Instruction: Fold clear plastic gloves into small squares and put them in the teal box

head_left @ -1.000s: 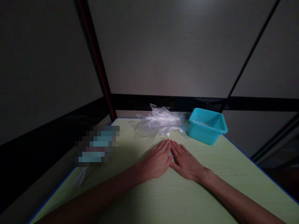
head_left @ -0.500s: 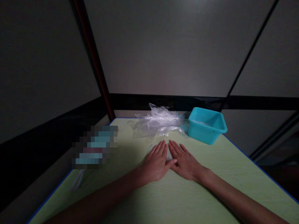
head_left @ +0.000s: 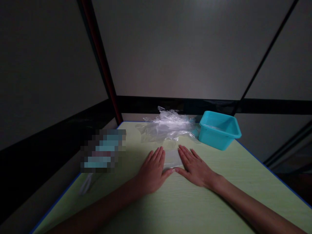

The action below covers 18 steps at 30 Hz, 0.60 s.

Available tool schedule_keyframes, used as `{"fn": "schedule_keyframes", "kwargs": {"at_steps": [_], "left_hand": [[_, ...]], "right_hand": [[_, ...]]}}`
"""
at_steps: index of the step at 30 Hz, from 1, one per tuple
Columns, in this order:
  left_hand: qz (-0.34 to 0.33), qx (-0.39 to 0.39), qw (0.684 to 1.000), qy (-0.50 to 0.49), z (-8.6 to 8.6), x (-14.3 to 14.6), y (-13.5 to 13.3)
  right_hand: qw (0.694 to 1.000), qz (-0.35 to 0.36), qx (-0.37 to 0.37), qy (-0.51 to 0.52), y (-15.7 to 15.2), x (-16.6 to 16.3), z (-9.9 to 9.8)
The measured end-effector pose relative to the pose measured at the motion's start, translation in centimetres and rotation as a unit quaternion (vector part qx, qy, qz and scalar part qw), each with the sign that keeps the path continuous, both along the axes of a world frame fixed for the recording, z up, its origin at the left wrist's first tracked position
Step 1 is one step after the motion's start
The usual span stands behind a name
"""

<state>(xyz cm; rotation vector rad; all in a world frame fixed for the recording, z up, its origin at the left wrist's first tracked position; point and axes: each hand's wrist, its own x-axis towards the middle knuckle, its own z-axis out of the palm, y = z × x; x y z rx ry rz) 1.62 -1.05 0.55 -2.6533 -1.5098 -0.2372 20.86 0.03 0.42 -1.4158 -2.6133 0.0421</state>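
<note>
My left hand (head_left: 151, 169) lies flat on the pale green table (head_left: 185, 208), fingers stretched out and together. My right hand (head_left: 194, 166) lies flat beside it, palm down, fingers extended. Between the two hands a small flat clear plastic piece (head_left: 172, 158) rests on the table, with both thumbs at its near edge. Just beyond it lies a heap of crumpled clear plastic (head_left: 168, 126).
A turquoise plastic tub (head_left: 219, 130) stands at the far right of the table. A blurred blue and dark object (head_left: 103, 151) sits at the left edge, with a white loop (head_left: 85, 185) below it. Grey panels with dark frames enclose the table.
My hands, which were touching side by side, have slid apart, uncovering the flat clear plastic piece between them. The left hand has moved left and a little nearer.
</note>
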Motion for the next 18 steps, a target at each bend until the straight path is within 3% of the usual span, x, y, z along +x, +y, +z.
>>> {"fn": "schedule_keyframes", "kwargs": {"at_steps": [5,11,14,18], "left_hand": [[0.000,0.002,1.000,-0.018,-0.3,-0.5,0.0],[0.005,-0.011,1.000,-0.013,-0.2,-0.4,-0.1],[0.007,-0.019,1.000,-0.019,-0.1,-0.5,-0.1],[0.005,-0.022,0.999,-0.041,0.2,-0.8,-0.3]], "right_hand": [[1.000,0.007,-0.001,0.019,0.2,0.4,-0.3],[0.996,0.035,-0.073,0.037,1.3,2.6,0.3],[0.981,0.043,-0.116,0.147,2.4,3.8,0.4],[0.934,0.044,-0.145,0.324,3.9,4.5,0.1]]}}
